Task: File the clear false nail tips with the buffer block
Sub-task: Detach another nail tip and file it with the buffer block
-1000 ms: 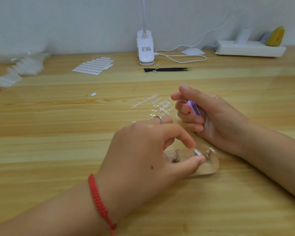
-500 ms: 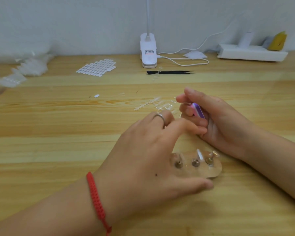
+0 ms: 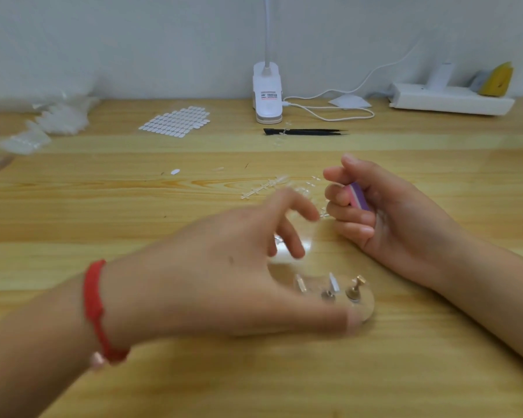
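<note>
My right hand (image 3: 399, 218) grips the buffer block (image 3: 359, 197). My left hand (image 3: 224, 276) is loose and empty, and looks closer to the nail tips (image 3: 266, 186), a strip slanting up-right mid-frame.

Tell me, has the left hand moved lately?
Yes. A second ago the left hand pinched at a peg on the clear stand; now its fingers spread beyond the stand, toward the nail tip strips.

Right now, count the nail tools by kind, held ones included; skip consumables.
Buffer block, gripped in the right hand: 1
Tweezers: 1
Clear stand with pegs: 1
Total: 3
</note>
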